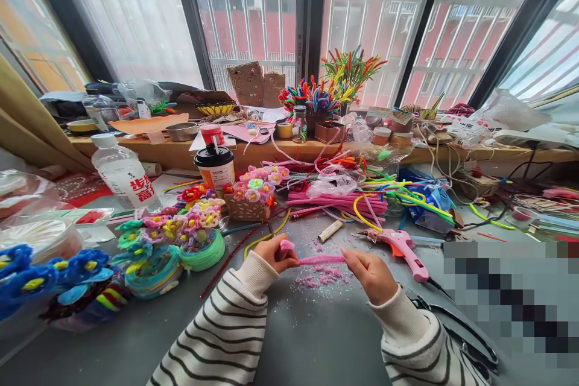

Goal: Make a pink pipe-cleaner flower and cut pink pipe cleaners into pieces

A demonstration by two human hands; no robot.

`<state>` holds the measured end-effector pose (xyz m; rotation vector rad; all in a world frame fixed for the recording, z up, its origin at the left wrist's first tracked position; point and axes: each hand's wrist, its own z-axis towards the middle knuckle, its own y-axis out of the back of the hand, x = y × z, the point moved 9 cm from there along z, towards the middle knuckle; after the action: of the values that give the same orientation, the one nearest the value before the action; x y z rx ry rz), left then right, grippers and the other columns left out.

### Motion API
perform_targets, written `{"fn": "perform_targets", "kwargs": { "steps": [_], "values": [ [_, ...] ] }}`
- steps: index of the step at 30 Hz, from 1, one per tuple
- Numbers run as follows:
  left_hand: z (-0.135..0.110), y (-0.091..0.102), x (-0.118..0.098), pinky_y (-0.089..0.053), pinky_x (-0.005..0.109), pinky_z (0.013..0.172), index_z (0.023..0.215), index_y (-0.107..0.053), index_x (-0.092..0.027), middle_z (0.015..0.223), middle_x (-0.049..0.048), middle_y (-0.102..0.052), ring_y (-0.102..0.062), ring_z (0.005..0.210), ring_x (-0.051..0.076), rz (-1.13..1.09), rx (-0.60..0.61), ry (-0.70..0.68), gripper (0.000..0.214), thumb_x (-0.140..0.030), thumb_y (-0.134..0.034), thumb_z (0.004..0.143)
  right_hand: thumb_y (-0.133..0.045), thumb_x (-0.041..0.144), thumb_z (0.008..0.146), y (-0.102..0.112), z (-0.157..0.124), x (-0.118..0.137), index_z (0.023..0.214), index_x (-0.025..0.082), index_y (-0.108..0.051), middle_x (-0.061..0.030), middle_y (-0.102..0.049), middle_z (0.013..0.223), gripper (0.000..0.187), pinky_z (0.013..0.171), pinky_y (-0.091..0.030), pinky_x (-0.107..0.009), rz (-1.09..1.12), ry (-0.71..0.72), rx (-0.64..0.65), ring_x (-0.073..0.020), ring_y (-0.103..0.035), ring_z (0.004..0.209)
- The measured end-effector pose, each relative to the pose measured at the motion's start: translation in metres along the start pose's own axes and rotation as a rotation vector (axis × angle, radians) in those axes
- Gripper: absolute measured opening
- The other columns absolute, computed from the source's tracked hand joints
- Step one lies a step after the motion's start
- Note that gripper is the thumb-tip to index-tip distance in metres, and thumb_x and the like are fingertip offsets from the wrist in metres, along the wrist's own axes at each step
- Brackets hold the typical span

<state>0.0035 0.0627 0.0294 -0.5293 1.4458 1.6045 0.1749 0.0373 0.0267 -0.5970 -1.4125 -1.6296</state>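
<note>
A fuzzy pink pipe cleaner [322, 259] stretches level between my two hands, above the grey table. My left hand [275, 254] is closed on its left end, where a bent pink part shows above the fingers. A thin dark tool [271, 227] sticks up behind that hand; whether the fingers hold it, I cannot tell. My right hand [371, 274] pinches the other end between thumb and fingers. Pink fluff clippings [319, 277] and glittery specks lie on the table below. Just beyond my right hand rests a pink glue gun [402, 250].
Bundled pink pipe cleaners [339, 205] lie beyond my hands, with a lidded cup [214, 169] and a water bottle [122, 172] to their left. Pipe-cleaner flower pots [201, 247] crowd the left side. Black-framed glasses [470, 332] and a cord lie at right, near a blurred patch.
</note>
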Motion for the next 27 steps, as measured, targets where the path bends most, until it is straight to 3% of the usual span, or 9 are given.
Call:
{"fn": "perform_targets", "kwargs": {
  "steps": [3, 6, 9, 13, 17, 23, 25, 27],
  "values": [
    [-0.001, 0.006, -0.005, -0.027, 0.017, 0.042, 0.052, -0.05, -0.014, 0.044, -0.0057, -0.05, -0.032, 0.04, 0.005, 0.074, -0.043, -0.02, 0.016, -0.027, -0.061, 0.053, -0.029, 0.04, 0.078, 0.015, -0.007, 0.006, 0.053, 0.016, -0.048, 0.0013, -0.043, 0.049, 0.04, 0.047, -0.032, -0.022, -0.11, 0.061, -0.061, -0.0115, -0.043, 0.048],
    [0.0, 0.024, 0.003, -0.03, 0.018, 0.045, 0.055, -0.051, -0.015, 0.047, -0.0044, -0.053, -0.036, 0.043, 0.006, 0.123, -0.191, 0.02, 0.018, -0.031, -0.058, 0.055, -0.032, 0.041, 0.076, 0.046, -0.026, 0.0, 0.076, 0.017, -0.053, -0.0035, -0.055, 0.066, 0.032, 0.053, -0.04, -0.024, -0.274, 0.059, -0.156, -0.0153, -0.052, 0.06],
    [-0.002, 0.041, 0.014, -0.032, 0.019, 0.047, 0.059, -0.052, -0.015, 0.05, -0.0032, -0.055, -0.04, 0.045, 0.007, 0.138, -0.345, 0.084, 0.022, -0.036, -0.057, 0.055, -0.044, 0.041, 0.068, 0.079, -0.058, -0.026, 0.086, 0.018, -0.052, -0.0064, -0.057, 0.072, 0.031, 0.058, -0.042, -0.029, -0.536, -0.015, -0.17, -0.02, -0.054, 0.065],
    [-0.005, 0.05, 0.018, -0.032, 0.02, 0.046, 0.061, -0.052, -0.016, 0.051, -0.0032, -0.056, -0.04, 0.044, 0.008, 0.132, -0.452, 0.105, 0.025, -0.039, -0.057, 0.053, -0.053, 0.02, 0.054, 0.102, -0.1, -0.068, 0.076, 0.018, -0.053, -0.0098, -0.057, 0.076, 0.022, 0.06, -0.04, -0.037, -0.839, -0.145, -0.064, -0.0271, -0.052, 0.07],
    [-0.008, 0.053, 0.02, -0.032, 0.019, 0.044, 0.059, -0.052, -0.017, 0.048, -0.004, -0.055, -0.04, 0.042, 0.007, 0.11, -0.514, 0.122, 0.026, -0.041, -0.058, 0.051, -0.047, 0.011, 0.05, 0.096, -0.112, -0.082, 0.068, 0.022, -0.05, -0.0057, -0.053, 0.071, 0.021, 0.056, -0.039, -0.033, -0.84, -0.196, 0.03, -0.0236, -0.053, 0.064],
    [-0.009, 0.057, 0.029, -0.035, 0.02, 0.047, 0.061, -0.052, -0.017, 0.051, -0.0021, -0.059, -0.046, 0.045, 0.01, 0.085, -0.556, 0.197, 0.027, -0.041, -0.058, 0.05, -0.044, 0.01, 0.046, 0.086, -0.097, -0.077, 0.055, 0.02, -0.039, -0.0026, -0.048, 0.058, 0.014, 0.048, -0.032, -0.028, -0.93, -0.297, 0.143, -0.0202, -0.049, 0.053],
    [-0.01, 0.058, 0.033, -0.037, 0.021, 0.049, 0.063, -0.052, -0.017, 0.053, -0.0013, -0.06, -0.049, 0.048, 0.011, 0.053, -0.563, 0.221, 0.028, -0.041, -0.059, 0.049, -0.044, 0.013, 0.047, 0.077, -0.094, -0.079, 0.052, 0.02, -0.035, -0.0004, -0.045, 0.052, 0.012, 0.045, -0.028, -0.027, -0.854, -0.33, 0.252, -0.0182, -0.046, 0.049],
    [-0.01, 0.059, 0.033, -0.038, 0.022, 0.05, 0.063, -0.052, -0.018, 0.054, -0.0013, -0.061, -0.051, 0.05, 0.012, 0.022, -0.552, 0.225, 0.028, -0.04, -0.06, 0.049, -0.043, 0.017, 0.049, 0.063, -0.095, -0.079, 0.05, 0.02, -0.032, 0.0021, -0.042, 0.046, 0.012, 0.043, -0.026, -0.025, -0.645, -0.357, 0.368, -0.0154, -0.043, 0.045]
  ]
}}
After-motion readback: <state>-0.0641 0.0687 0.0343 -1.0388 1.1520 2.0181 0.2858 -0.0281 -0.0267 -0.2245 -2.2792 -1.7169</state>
